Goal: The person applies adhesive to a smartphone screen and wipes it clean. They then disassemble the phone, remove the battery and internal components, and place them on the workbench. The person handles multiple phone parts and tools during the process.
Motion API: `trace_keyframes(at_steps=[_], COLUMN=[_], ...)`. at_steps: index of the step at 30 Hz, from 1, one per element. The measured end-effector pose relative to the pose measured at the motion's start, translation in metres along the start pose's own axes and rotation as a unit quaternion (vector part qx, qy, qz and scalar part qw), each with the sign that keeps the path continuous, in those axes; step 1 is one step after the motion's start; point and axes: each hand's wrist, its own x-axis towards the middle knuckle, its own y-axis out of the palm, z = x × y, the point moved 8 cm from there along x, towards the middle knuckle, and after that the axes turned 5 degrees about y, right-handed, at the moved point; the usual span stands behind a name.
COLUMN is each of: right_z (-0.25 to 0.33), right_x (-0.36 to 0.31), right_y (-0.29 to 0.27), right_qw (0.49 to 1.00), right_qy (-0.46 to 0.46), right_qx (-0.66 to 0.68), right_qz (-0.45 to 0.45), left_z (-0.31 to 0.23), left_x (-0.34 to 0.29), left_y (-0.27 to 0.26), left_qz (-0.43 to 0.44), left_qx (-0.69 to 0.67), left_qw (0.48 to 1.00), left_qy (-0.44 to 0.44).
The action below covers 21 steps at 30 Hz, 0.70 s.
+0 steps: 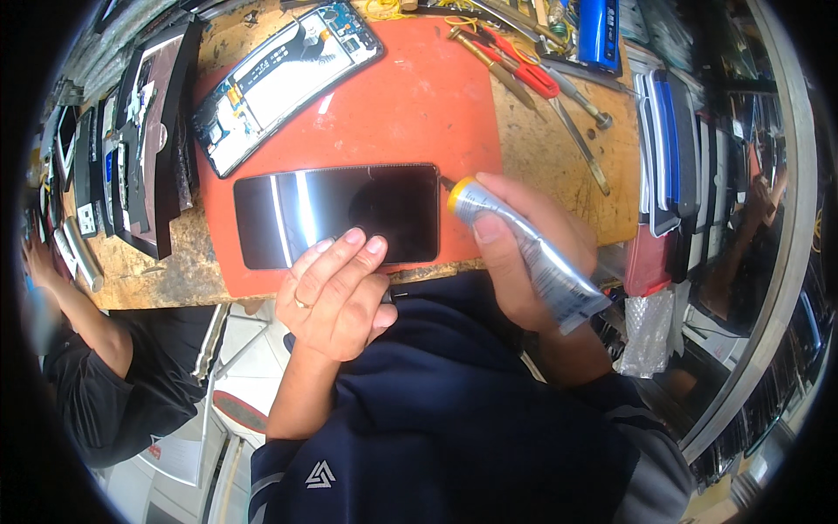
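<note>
A black glass phone screen (pixel 397 205) lies flat on the orange mat (pixel 428 96), near the bench's front edge. My left hand (pixel 332 301) rests its outstretched fingertips on the screen's near edge. Its thumb and curled fingers close on a small black cap (pixel 391 297) with a thin pin sticking out. My right hand (pixel 511 284) grips a silver glue tube (pixel 546 266) with a yellow collar. The tube's dark nozzle points at the screen's upper right corner; whether it touches, I cannot tell. Behind the screen lies an opened phone body (pixel 284 83), tilted, with its inner parts exposed.
Screwdrivers (pixel 497 65), red-handled pliers (pixel 534 77) and a blue object (pixel 600 35) lie at the back right. A stack of phone-shaped panels (pixel 665 148) stands right. An open dark box (pixel 157 140) sits left. Another person's arm (pixel 92 323) reaches in at far left.
</note>
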Motion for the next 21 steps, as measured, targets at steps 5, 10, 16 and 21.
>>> trace_keyframes(at_steps=[5, 10, 16, 21], right_z=[0.011, 0.020, 0.024, 0.028], right_x=[-0.007, -0.011, -0.020, -0.027], right_y=[0.004, 0.007, 0.009, 0.009], right_qw=[0.998, 0.993, 0.990, 0.989], right_qy=[-0.025, -0.081, -0.108, -0.107], right_qx=[-0.049, -0.074, -0.088, -0.093], right_qz=[-0.017, -0.033, -0.033, -0.031], left_z=[0.000, 0.001, 0.001, 0.001], left_x=[0.001, 0.002, 0.002, 0.003], left_y=[0.000, 0.000, -0.001, -0.001], left_qz=[-0.004, -0.005, -0.014, -0.022], left_qx=[0.000, -0.005, -0.009, -0.014], left_qw=[1.000, 1.000, 1.000, 1.000], left_qy=[0.004, 0.004, 0.008, 0.014])
